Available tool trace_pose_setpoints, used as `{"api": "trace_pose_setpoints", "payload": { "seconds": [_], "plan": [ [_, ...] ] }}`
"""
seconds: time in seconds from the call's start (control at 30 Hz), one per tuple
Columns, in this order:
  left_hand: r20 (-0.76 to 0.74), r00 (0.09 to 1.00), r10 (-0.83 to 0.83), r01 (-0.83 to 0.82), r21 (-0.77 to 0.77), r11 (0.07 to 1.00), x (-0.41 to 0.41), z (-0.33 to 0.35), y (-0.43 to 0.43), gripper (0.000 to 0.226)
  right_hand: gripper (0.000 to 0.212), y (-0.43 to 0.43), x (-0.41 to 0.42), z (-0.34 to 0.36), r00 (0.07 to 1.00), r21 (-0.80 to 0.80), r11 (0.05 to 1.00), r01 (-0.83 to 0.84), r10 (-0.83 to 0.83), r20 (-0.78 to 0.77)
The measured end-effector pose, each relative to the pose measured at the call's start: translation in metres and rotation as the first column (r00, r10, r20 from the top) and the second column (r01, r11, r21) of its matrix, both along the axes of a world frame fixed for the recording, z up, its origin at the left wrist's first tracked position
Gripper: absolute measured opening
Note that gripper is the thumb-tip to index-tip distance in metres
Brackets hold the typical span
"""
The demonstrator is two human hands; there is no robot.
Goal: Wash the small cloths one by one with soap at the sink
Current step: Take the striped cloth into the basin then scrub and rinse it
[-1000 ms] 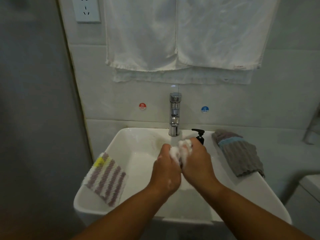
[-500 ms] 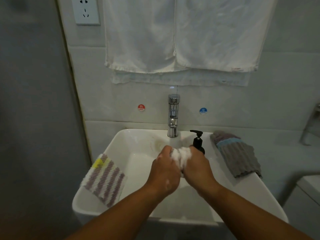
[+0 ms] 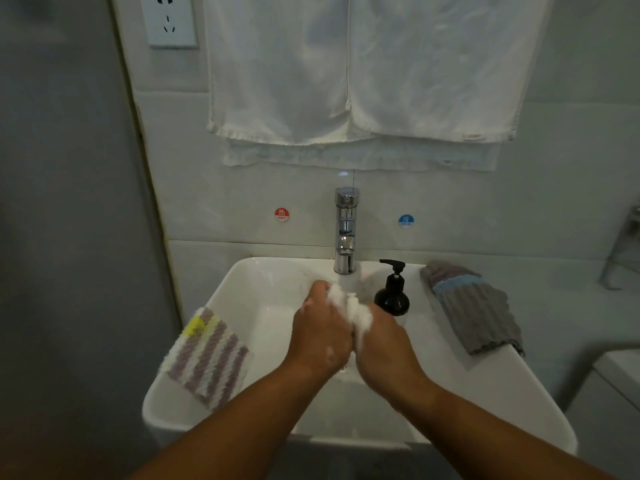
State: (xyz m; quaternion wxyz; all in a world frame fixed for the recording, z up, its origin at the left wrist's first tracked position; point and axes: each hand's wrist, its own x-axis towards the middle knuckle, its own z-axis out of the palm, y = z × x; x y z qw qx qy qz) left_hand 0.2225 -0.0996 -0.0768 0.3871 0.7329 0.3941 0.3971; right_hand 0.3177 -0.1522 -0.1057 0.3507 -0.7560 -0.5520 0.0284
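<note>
Purple-and-white striped terry cloth with a yellow corner (image 3: 207, 355) lies draped over the left rim of the white ceramic sink (image 3: 485, 386). Over the basin, the left hand (image 3: 320, 336) has its fingers curled round a small white cloth thick with lather (image 3: 349, 308). I see the cloth bunched between both fists, with foam rising above the knuckles. The right hand (image 3: 384, 344) grips the same wad from the other side, pressed against the left. Fingertips are hidden under foam. Chrome pillar tap (image 3: 345, 230) stands just behind the hands; I cannot tell whether water runs. Black round pump soap bottle (image 3: 393, 294) sits just beyond the right hand. Grey ribbed cloth with a blue band (image 3: 474, 310) lies on the right rim, apart from both hands.
</note>
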Motion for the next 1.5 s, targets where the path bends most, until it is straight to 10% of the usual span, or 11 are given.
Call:
{"api": "trace_pose_setpoints", "payload": {
  "seconds": [0.2,0.47,0.7,0.87,1.1,1.3,1.5],
  "plan": [
    [-0.159,0.98,-0.117,0.116,-0.016,0.993,0.001,-0.009,-0.011,0.012,0.014,0.004,0.007,0.011,0.963,0.167,0.973,0.16,-0.116,-0.245],
    [-0.027,0.999,0.046,-0.046,-0.01,0.999,0.002,-0.001,0.002,0.017,0.022,-0.011,-0.01,0.006,0.999,-0.015,0.999,-0.049,0.049,-0.01],
    [-0.143,0.976,-0.163,0.172,0.052,0.984,-0.002,-0.007,-0.011,0.012,0.021,0.005,0.009,0.015,0.942,0.131,0.977,0.17,-0.122,-0.314],
    [-0.047,0.994,-0.101,0.103,0.042,0.994,0.001,-0.001,-0.004,0.01,0.016,-0.012,-0.008,0.017,0.971,-0.046,0.999,0.0,-0.011,-0.239],
    [-0.014,0.986,-0.167,0.166,-0.036,0.985,0.001,-0.004,-0.013,0.01,0.013,-0.001,0.002,0.023,0.938,0.206,0.961,0.185,-0.109,-0.33],
    [0.051,0.994,-0.101,0.102,-0.016,0.995,0.0,-0.001,0.0,0.013,0.016,-0.01,-0.006,0.012,0.971,-0.019,1.0,0.023,-0.027,-0.239],
    [-0.061,0.981,-0.185,0.189,0.061,0.98,-0.002,-0.004,-0.007,0.006,0.011,-0.002,0.001,0.021,0.935,0.214,0.962,0.172,-0.09,-0.344]
  ]
}}
